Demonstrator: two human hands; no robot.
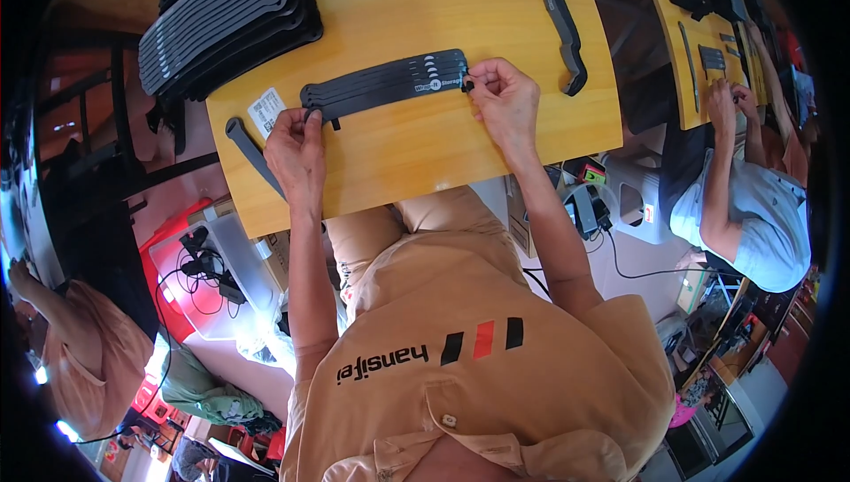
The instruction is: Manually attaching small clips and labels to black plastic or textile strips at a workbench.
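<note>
A fanned set of several black storage straps (372, 88) lies across the wooden table in front of me, with pale printing near its right end. My left hand (297, 150) pinches the lower left end of the set between thumb and fingers. At the opposite end my right hand (506, 103) is closed, its thumb and forefinger on a small black part at the straps' edge. Its fingers partly hide that part. Beside my left hand lie a white label (266, 111) and a loose black strap (253, 156).
The wooden table (425, 13) carries a tall pile of black straps (226, 26) at the far left. Another bent black strap (561, 30) lies at the right. A co-worker in a light shirt (753, 225) handles straps at a neighbouring table. Cables and a clear bin (212, 278) are below.
</note>
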